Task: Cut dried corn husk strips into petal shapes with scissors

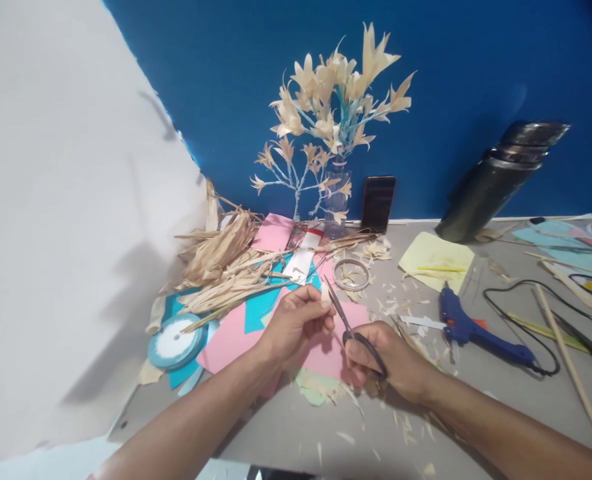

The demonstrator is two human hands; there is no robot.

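Note:
Over the pink paper (231, 340), my left hand (299, 315) pinches a small pale piece of corn husk (325, 294) between thumb and fingers. My right hand (389, 357) grips dark-handled scissors (345, 321), whose blades point up and to the left. The blade tips lie right beside the husk piece; whether they touch it I cannot tell. Under and around my hands are pink and blue sheets and a scrap of green paper (316, 387), with husk clippings scattered about.
Dried husks (226, 260) and a blue ribbon spool (177, 341) lie left. Husk flowers (326, 87) stand in a clear bottle (337, 193) at the back, beside a phone (379, 203). A tape roll (351, 275), blue glue gun (476, 330) with cord and dark flask (501, 183) occupy the right.

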